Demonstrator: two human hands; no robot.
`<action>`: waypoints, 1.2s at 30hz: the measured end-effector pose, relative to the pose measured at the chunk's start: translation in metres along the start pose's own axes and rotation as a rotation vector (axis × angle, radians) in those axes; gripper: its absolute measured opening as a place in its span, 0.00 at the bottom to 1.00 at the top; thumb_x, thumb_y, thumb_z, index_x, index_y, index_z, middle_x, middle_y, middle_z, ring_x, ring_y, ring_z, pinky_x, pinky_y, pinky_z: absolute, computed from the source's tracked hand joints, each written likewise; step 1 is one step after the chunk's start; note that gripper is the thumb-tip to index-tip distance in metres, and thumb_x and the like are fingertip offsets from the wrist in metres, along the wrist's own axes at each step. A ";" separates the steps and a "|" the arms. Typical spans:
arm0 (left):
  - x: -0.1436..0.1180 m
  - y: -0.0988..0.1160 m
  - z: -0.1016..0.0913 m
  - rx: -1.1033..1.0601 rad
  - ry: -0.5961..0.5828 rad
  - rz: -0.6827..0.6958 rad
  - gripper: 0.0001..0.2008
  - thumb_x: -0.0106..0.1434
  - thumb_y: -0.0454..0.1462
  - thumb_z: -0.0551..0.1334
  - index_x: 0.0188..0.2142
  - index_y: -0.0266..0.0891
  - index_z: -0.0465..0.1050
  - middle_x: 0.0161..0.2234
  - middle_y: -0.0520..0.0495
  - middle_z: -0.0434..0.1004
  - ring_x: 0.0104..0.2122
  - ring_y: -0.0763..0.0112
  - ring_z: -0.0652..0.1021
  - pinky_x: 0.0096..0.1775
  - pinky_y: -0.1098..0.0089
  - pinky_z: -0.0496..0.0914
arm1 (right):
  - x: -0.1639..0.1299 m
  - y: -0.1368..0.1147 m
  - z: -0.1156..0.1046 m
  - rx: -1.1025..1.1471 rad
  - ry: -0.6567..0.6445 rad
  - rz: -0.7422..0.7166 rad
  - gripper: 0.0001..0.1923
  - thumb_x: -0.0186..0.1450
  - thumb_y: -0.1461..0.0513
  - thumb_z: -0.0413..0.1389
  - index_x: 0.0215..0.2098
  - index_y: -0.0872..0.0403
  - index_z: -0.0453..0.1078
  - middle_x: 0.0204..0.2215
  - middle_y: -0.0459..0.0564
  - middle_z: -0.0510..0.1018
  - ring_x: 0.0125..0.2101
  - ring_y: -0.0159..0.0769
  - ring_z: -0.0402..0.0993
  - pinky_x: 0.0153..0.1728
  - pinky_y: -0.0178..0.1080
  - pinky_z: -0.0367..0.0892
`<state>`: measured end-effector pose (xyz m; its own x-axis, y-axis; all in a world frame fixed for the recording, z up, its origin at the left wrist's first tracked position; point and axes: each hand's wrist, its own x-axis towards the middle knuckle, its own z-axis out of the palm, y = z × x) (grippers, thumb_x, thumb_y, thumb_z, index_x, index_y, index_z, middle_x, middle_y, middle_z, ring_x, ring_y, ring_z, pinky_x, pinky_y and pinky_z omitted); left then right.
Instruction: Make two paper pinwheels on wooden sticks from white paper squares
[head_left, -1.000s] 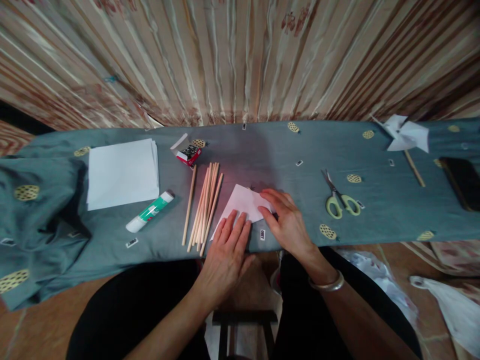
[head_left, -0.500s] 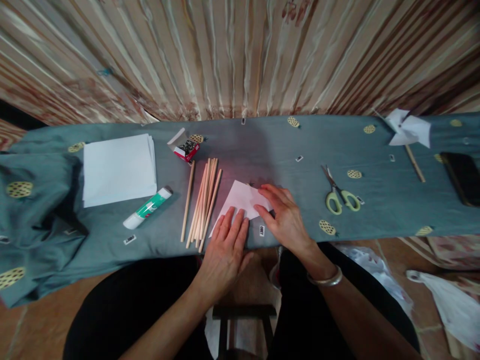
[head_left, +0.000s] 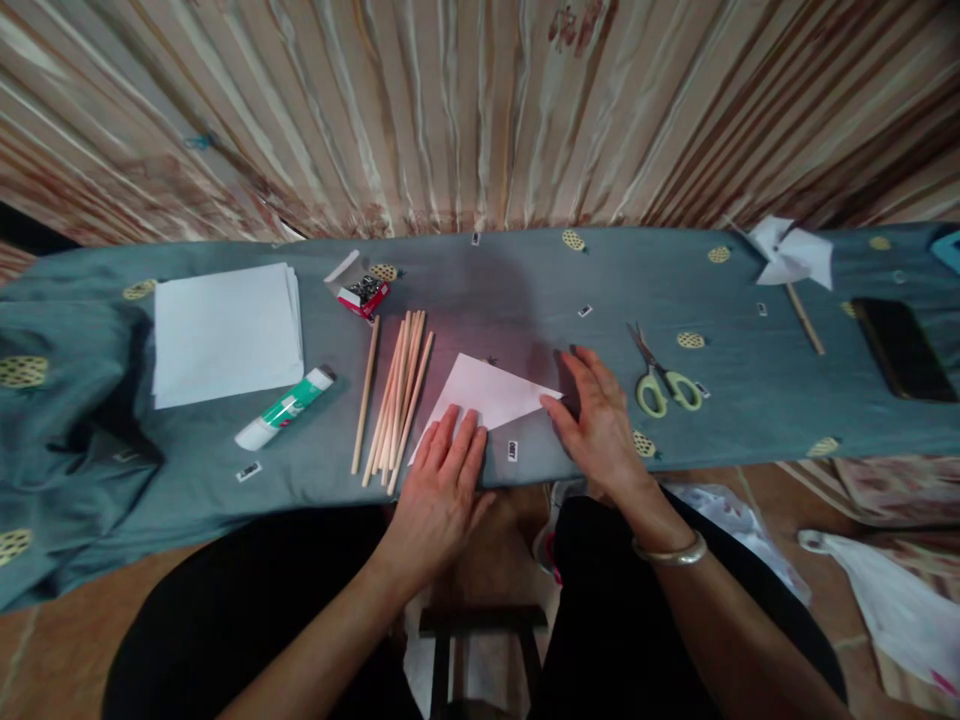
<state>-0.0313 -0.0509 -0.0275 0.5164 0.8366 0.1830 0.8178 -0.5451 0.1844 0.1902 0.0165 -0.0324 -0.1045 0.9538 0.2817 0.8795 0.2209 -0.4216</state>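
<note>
A long table under a grey-green cloth (head_left: pixel 480 290) carries a stack of white sheets (head_left: pixel 225 332), a bundle of wooden sticks (head_left: pixel 394 395), a glue stick (head_left: pixel 283 421) and scissors (head_left: pixel 660 375). Near its front edge lies the folded paper triangle (head_left: pixel 491 390), probably light, limp and quick to slide, so best pinned flat or pinched by a corner. The left hand (head_left: pixel 442 480) presses its near corner, fingers flat; the right hand (head_left: pixel 600 425) lies open, fingertips at the right tip
</note>
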 end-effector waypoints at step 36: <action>-0.062 -0.016 -0.019 0.056 -0.008 -0.019 0.30 0.63 0.32 0.58 0.63 0.28 0.53 0.60 0.31 0.64 0.58 0.50 0.66 0.56 0.52 0.69 | -0.011 -0.005 -0.014 -0.084 -0.086 -0.338 0.17 0.68 0.68 0.45 0.49 0.59 0.72 0.47 0.58 0.77 0.48 0.44 0.70 0.51 0.45 0.69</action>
<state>-0.0806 -0.0950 -0.0238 0.5025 0.8473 0.1719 0.8403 -0.5255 0.1332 0.1937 0.0026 -0.0213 -0.4319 0.8441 0.3178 0.8233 0.5128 -0.2433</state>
